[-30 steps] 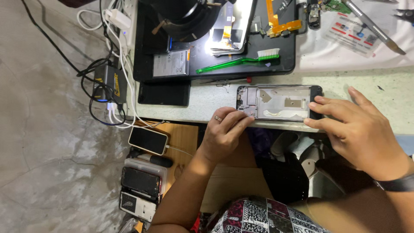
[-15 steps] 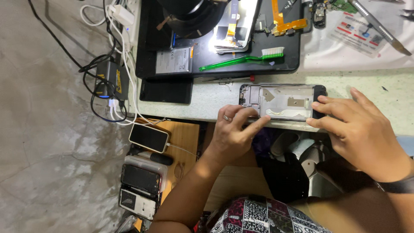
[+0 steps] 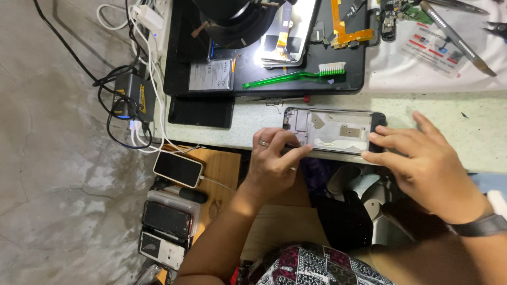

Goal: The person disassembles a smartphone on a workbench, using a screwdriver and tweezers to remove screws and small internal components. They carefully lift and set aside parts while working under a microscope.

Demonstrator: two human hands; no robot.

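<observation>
Two hands met on the opened phone frame (image 3: pixel 338 131), which lay flat at the near edge of the bench (image 3: pixel 449 113), inner side up. We pinched its left end with our left hand (image 3: pixel 274 163), thumb and forefinger closed on the lower corner, wrist bent upward from the lap. Our right hand (image 3: pixel 428 163) lay spread and flat, fingertips pressing the frame's right end, seemingly to keep it from sliding. Behind it, a green brush (image 3: pixel 296 78) rested on a black mat (image 3: pixel 264 84), within easy reach, beside a flat battery (image 3: pixel 211 75).
</observation>
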